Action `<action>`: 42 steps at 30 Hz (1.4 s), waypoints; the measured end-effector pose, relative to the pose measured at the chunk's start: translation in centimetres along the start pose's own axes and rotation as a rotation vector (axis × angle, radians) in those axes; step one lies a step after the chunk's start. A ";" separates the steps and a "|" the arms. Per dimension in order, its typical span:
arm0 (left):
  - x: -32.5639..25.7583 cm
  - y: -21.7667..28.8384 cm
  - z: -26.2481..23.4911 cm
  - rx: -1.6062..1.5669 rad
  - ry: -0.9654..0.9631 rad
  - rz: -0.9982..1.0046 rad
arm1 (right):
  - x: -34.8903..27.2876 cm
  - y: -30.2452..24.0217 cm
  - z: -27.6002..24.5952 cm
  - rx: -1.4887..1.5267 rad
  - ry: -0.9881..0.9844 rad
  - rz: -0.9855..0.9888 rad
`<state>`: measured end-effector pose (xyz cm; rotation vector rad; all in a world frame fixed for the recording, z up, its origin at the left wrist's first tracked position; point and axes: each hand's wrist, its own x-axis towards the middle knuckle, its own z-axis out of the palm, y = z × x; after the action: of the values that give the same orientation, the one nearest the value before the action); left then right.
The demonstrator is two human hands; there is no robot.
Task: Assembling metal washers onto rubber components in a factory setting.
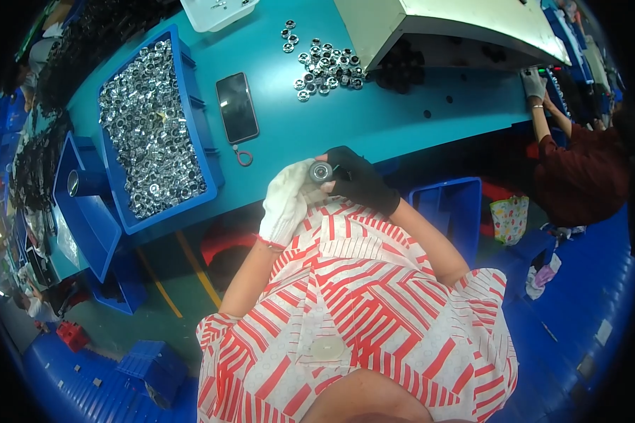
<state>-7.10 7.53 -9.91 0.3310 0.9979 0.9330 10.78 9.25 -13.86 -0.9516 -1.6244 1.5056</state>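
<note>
My left hand (287, 201) wears a white glove and my right hand (360, 180) a black glove. Both close around a small round metal ring part (322, 171), held between them just in front of the near edge of the teal table (402, 120). A blue bin (212, 151) full of shiny metal ring parts (148, 127) stands to the left. A loose pile of similar ring parts (324, 67) lies farther back on the table.
A dark phone (237, 107) with a small ring loop lies beside the bin. A cream machine housing (458, 28) overhangs the back right, with dark parts under it. Another person's gloved hand (533, 83) works at the right. More blue bins (85, 211) stand at the left and below.
</note>
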 end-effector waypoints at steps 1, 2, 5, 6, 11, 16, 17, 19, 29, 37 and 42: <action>0.3 -0.5 -0.6 -0.025 -0.048 0.012 | 0.0 0.1 0.1 0.001 -0.001 0.000; 0.4 -0.8 -1.0 -0.050 -0.097 0.023 | -0.1 0.3 0.1 0.081 -0.012 0.031; 0.7 -1.2 -1.0 -0.065 -0.049 0.014 | -0.2 0.1 0.1 0.122 0.000 0.052; 0.8 -1.1 -1.0 -0.064 -0.053 0.011 | -0.2 0.0 0.0 0.080 0.017 0.039; 1.1 -1.2 -1.0 0.162 0.094 0.088 | -0.8 2.3 -0.3 0.911 0.178 0.470; 0.8 -0.5 0.9 0.376 0.070 0.063 | -0.9 1.6 0.1 0.727 0.308 0.689; 0.7 -0.1 1.5 0.478 0.062 0.031 | -1.1 1.9 0.1 0.735 0.315 0.690; 1.6 0.2 1.6 0.515 -0.042 -0.060 | -1.5 2.6 -0.1 0.326 0.280 0.473; 2.7 -1.8 0.2 0.457 -0.013 -0.081 | -5.6 4.9 -0.8 0.197 0.429 0.577; 3.3 -2.9 -4.2 0.496 0.128 -0.119 | -11.7 19.6 -0.3 0.016 0.452 0.902; 2.8 -3.1 -4.6 0.501 0.156 -0.124 | -10.5 21.8 -1.1 0.122 0.400 1.040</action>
<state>-8.73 7.18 -15.84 0.6140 1.3792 0.5934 17.72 1.54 -35.71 -2.0405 -0.7146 1.8239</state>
